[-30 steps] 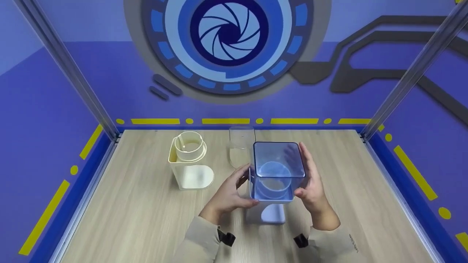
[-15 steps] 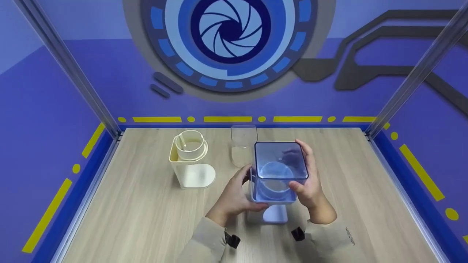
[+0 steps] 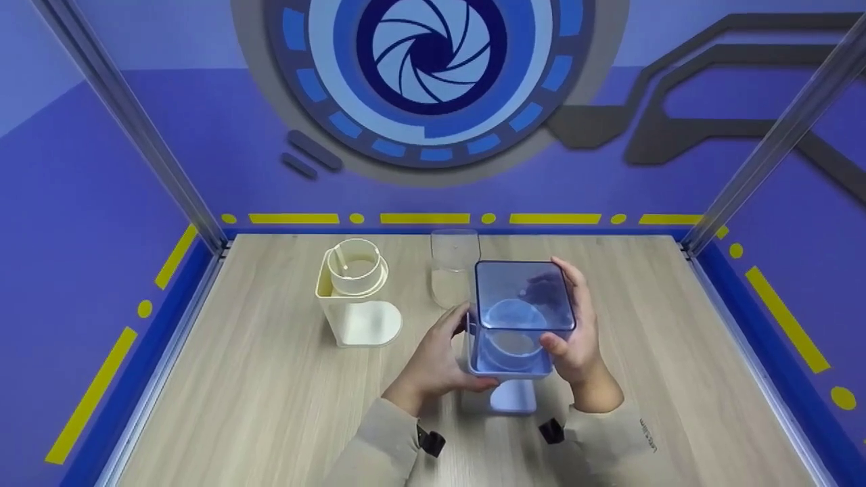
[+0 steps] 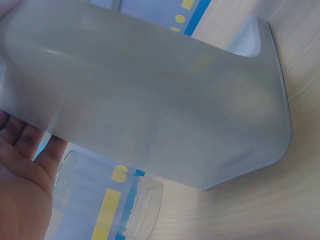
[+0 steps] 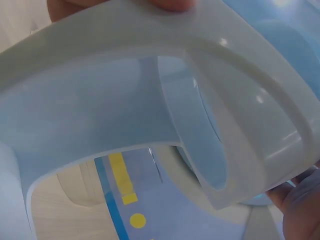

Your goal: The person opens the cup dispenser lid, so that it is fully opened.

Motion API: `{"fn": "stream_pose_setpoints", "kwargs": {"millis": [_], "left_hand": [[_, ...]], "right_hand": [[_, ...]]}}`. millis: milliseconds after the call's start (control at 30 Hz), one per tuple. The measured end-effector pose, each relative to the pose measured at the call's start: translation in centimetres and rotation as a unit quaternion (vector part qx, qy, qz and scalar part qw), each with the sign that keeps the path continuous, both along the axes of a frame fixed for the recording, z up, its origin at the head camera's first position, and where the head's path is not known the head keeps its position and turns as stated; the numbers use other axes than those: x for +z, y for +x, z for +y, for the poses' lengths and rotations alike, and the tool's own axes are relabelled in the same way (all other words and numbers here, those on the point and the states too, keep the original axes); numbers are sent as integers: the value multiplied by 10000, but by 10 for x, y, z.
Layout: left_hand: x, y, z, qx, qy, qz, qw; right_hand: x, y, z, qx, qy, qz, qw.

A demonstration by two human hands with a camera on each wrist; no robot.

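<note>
A pale blue dispenser stand [image 3: 513, 397] with a flat foot is held slightly tilted in front of me, and a see-through blue square container or cover [image 3: 524, 287] sits at its top. A round blue ring shows through it. My left hand [image 3: 429, 368] grips the stand from the left, thumb along its front lower rim. My right hand [image 3: 582, 348] holds the square container on its right side, thumb in front and fingers behind. The stand's smooth back [image 4: 150, 95] fills the left wrist view; its cut-out front [image 5: 210, 115] fills the right wrist view.
A similar cream dispenser stand [image 3: 331, 318] with a round cup [image 3: 355, 267] at its top stands at the left. Behind my hands, near the back wall, is a clear container [image 3: 454, 253] with a rounded base. Metal posts [image 3: 778, 145] and blue walls border the wooden table [image 3: 270, 406].
My right thumb has moved up onto the front of the square container, and the right fingers have wrapped its far edge. The left thumb has slid right along the stand's front.
</note>
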State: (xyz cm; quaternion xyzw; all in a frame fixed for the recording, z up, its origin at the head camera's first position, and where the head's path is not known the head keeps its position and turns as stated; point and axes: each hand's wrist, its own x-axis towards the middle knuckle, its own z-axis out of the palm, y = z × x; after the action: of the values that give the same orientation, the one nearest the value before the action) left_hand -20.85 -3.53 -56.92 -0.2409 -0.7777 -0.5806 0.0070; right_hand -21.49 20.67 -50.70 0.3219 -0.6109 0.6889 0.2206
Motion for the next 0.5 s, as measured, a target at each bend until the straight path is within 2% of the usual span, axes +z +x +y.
{"fn": "stream_pose_setpoints", "kwargs": {"millis": [333,500], "left_hand": [[-1,-3,2,-87,63,-11,9999],[-2,-2,3,-61,80,-66,9999]], "right_hand": [[0,3,0,-209,-37,177,9996],[1,3,0,-112,-45,105,9999]]}}
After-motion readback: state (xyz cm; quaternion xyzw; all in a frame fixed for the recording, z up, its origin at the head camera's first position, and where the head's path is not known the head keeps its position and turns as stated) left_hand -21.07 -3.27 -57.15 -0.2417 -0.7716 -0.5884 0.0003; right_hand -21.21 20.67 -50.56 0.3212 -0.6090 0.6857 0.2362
